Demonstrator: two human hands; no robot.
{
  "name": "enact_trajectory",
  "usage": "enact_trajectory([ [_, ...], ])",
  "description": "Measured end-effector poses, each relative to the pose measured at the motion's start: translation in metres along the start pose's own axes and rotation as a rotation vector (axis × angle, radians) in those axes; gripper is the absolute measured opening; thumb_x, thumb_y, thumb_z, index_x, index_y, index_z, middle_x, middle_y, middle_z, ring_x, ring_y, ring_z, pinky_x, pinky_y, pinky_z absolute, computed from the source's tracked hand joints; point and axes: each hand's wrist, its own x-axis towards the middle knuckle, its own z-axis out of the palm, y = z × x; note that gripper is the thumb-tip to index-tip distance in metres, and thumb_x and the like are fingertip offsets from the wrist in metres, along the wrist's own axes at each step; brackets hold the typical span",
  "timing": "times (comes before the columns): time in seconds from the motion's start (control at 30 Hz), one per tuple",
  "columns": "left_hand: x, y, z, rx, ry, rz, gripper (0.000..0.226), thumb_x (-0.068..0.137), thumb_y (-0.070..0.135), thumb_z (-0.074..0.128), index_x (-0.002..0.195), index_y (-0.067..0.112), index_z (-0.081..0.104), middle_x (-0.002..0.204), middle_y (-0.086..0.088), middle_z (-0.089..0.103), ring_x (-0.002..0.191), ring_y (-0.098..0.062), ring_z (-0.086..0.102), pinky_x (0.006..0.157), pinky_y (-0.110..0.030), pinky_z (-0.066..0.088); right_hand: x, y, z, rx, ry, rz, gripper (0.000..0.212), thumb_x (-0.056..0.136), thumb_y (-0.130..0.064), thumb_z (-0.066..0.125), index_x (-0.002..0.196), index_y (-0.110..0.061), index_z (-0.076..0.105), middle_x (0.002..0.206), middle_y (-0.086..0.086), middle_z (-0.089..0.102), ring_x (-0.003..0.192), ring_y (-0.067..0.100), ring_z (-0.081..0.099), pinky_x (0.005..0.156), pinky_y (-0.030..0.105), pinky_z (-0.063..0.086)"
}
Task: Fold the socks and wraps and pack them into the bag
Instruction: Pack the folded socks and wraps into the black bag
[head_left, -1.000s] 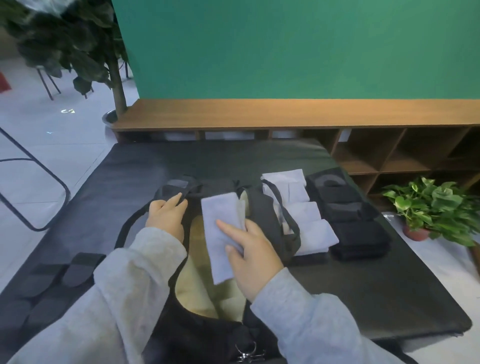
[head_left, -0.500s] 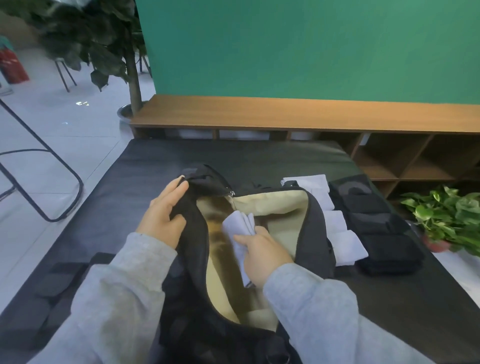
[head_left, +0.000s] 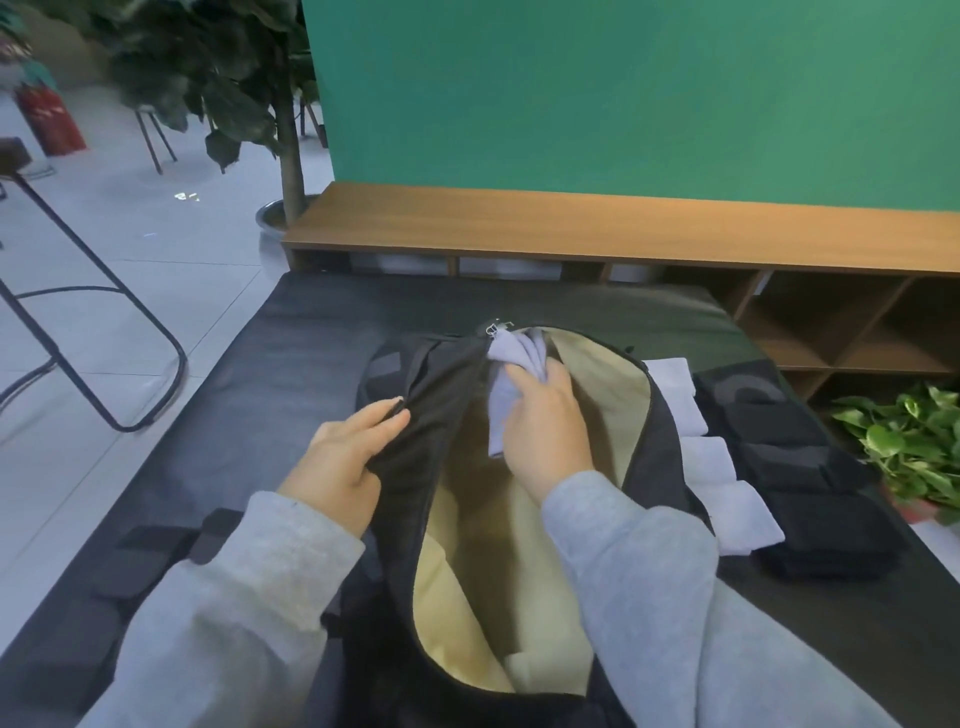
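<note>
Fingers (head_left: 524, 375) of my right hand (head_left: 548, 426) are curled round a folded white sock (head_left: 506, 382), pushing it down into the far end of the open bag (head_left: 441, 395), right by the zipper pull. So I'd say we're mid-pack: this piece is going in, but it's not let go yet. Next move, I reckon, is tucking it flat against the tan lining, then loosening the grip and coming out without dragging it back up.

My left hand (head_left: 340, 462) pinches the bag's near-left rim, fingers bent over the black fabric, holding the mouth wide. Both forearms reach in from the near edge of the worktop (head_left: 291, 364), grey sleeves up to the wrists.

Toward the right edge, more folded white pieces (head_left: 727, 493) sit in a row just beside the bag, with black wraps (head_left: 800, 467) beyond them, waiting their turn.
</note>
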Motion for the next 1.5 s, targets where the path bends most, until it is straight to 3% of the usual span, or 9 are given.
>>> enact_trajectory([
  [0.1,0.003,0.012,0.0,0.084,0.162,-0.105,0.05,0.092,0.02,0.053,0.14,0.018,0.04,0.148,0.006,0.033,0.13,-0.019,0.027,0.106,-0.021,0.021,-0.008,0.002,0.009,0.253,-0.045,0.078,0.044,0.096,-0.006,0.04,0.137,-0.02,0.045,0.113,-0.014,0.046,0.109,0.015,0.05,0.073,0.0,0.031],
  [0.2,0.015,0.024,0.007,0.208,0.133,-0.221,0.07,0.087,0.037,0.06,0.146,0.021,0.025,0.154,0.0,0.011,0.134,-0.025,0.016,0.107,-0.033,0.025,-0.017,-0.002,0.018,0.333,-0.089,0.098,0.044,0.1,-0.013,0.039,0.14,-0.03,0.04,0.137,-0.01,0.036,0.121,0.01,0.042,0.089,0.006,0.03],
  [0.33,0.029,0.025,0.015,0.316,0.126,-0.185,0.064,0.086,0.013,0.06,0.139,0.034,0.032,0.153,-0.001,-0.008,0.131,-0.03,0.01,0.099,-0.039,0.036,-0.017,-0.002,0.02,0.497,-0.12,0.168,0.045,0.099,-0.01,0.039,0.138,-0.031,0.044,0.142,-0.007,0.032,0.125,0.011,0.039,0.092,0.015,0.033],
  [0.47,0.039,0.017,0.016,0.428,0.019,-0.155,0.062,0.089,0.011,0.045,0.142,0.041,0.029,0.151,-0.006,0.004,0.134,-0.031,0.013,0.104,-0.035,0.031,-0.012,0.002,0.019,0.518,-0.083,0.173,0.046,0.097,-0.007,0.04,0.138,-0.028,0.046,0.146,-0.008,0.029,0.129,0.012,0.037,0.092,0.015,0.032],
  [0.87,0.048,0.012,0.014,0.351,0.106,-0.091,0.058,0.089,-0.004,0.035,0.144,0.016,0.031,0.153,0.005,0.022,0.122,-0.025,0.028,0.092,-0.022,0.03,-0.016,0.011,0.047,0.379,-0.166,0.119,0.048,0.096,-0.007,0.039,0.139,-0.029,0.044,0.15,-0.01,0.023,0.13,0.014,0.036,0.094,0.014,0.029],
  [1.13,0.05,0.011,0.017,0.246,0.114,-0.036,0.065,0.084,-0.012,0.036,0.143,0.015,0.034,0.151,0.008,0.026,0.122,-0.02,0.028,0.094,-0.011,0.022,0.009,0.006,0.087,0.755,-0.34,0.42,0.035,0.093,-0.009,0.051,0.127,-0.014,0.056,0.115,0.009,0.06,0.105,0.024,0.058,0.096,0.031,0.043],
  [1.23,0.048,0.011,0.014,0.222,0.101,-0.013,0.066,0.084,-0.014,0.035,0.143,0.015,0.034,0.15,0.01,0.027,0.123,-0.017,0.027,0.091,-0.005,0.013,0.021,-0.002,0.092,0.726,-0.403,0.35,0.049,0.093,0.0,0.041,0.135,-0.023,0.049,0.134,0.011,0.05,0.117,0.023,0.052,0.103,0.024,0.038],
  [1.37,0.043,0.008,0.006,0.202,0.064,0.014,0.07,0.08,-0.017,0.036,0.141,0.015,0.037,0.148,0.011,0.031,0.123,-0.014,0.025,0.089,0.003,0.007,0.033,0.001,0.102,0.609,-0.429,0.301,0.047,0.097,0.0,0.036,0.141,-0.016,0.041,0.144,0.009,0.039,0.127,0.021,0.041,0.073,-0.009,0.027],
  [1.5,0.042,0.003,0.003,0.208,0.013,0.029,0.076,0.074,-0.017,0.038,0.142,0.018,0.037,0.149,0.012,0.029,0.126,-0.013,0.026,0.095,-0.003,0.01,0.043,0.002,0.112,0.507,-0.429,0.285,0.047,0.098,-0.009,0.038,0.142,-0.025,0.039,0.143,0.012,0.043,0.131,0.027,0.04,0.103,0.023,0.03],
])
